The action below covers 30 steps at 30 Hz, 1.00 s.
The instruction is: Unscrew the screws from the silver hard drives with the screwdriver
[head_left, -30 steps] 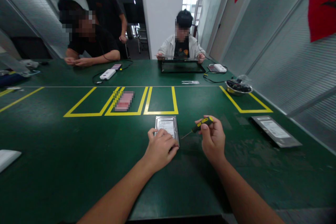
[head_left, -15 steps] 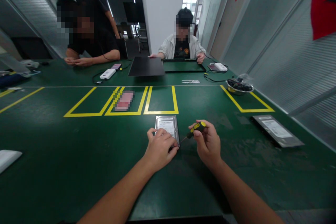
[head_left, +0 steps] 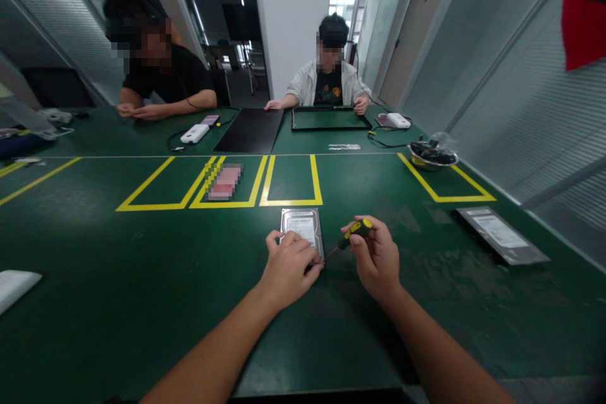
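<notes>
A silver hard drive [head_left: 302, 221] with a white label lies on the green table in front of me. My left hand [head_left: 290, 268] is curled over its near part, fingers gripping it and covering that end. In my right hand [head_left: 379, 262] is a yellow and black screwdriver [head_left: 356, 232], held by its handle. Its thin shaft points down and left, and the tip meets the drive's near right corner beside my left fingertips. Whether the tip sits in a screw is too small to tell.
To the right lies another drive-like metal unit [head_left: 502, 235] with a label. Behind it stands a metal bowl [head_left: 433, 161] of dark parts. Across the table a co-worker's hand touches a black panel [head_left: 249, 130], near a black frame [head_left: 331, 129]. Yellow tape [head_left: 291, 203] marks boxes on the table.
The co-worker opposite has lowered the black panel flat onto the table, further left. A standing person at the back left has shifted left. My hands, drive and screwdriver have barely moved.
</notes>
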### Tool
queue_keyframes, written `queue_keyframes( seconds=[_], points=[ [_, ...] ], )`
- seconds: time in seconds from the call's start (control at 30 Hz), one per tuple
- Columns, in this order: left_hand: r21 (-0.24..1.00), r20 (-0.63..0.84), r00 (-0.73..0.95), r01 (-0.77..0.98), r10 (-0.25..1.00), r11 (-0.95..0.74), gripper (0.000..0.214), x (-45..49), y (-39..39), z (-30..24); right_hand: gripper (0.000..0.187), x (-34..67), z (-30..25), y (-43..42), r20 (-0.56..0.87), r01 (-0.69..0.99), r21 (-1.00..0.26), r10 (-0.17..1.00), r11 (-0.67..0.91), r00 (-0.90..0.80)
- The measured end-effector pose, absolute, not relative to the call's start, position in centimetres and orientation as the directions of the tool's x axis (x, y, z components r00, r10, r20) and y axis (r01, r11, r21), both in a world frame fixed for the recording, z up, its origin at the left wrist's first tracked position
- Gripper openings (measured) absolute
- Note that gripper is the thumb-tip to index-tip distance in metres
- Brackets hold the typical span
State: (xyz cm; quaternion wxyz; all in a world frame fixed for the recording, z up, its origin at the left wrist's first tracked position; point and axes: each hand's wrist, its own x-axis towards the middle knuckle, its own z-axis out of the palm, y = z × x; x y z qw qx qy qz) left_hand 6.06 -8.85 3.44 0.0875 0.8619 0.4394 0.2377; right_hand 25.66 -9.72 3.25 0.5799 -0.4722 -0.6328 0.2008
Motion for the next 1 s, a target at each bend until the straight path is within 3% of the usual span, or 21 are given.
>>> queue_keyframes(
  seconds=[0.43, 0.7, 1.0],
  points=[
    [0.358, 0.332, 0.508, 0.711, 0.795, -0.605, 0.01, 6.09, -8.89, 3.44, 0.032, 25.71, 3.29, -9.97, 0.554, 0.383, -0.786, 0.827, 0.485, 0.09],
    [0.355, 0.314, 0.512, 0.717, 0.799, -0.599, 0.009, 6.13, -8.86, 3.47, 0.036, 25.79, 3.66, -10.3, 0.626, 0.5, -0.675, 0.779, 0.543, -0.002],
    [0.352, 0.314, 0.514, 0.718, 0.798, -0.601, 0.009, 6.08, -8.87, 3.56, 0.037, 25.95, 3.35, -10.22, 0.615, 0.457, -0.705, 0.789, 0.542, 0.013]
  ],
)
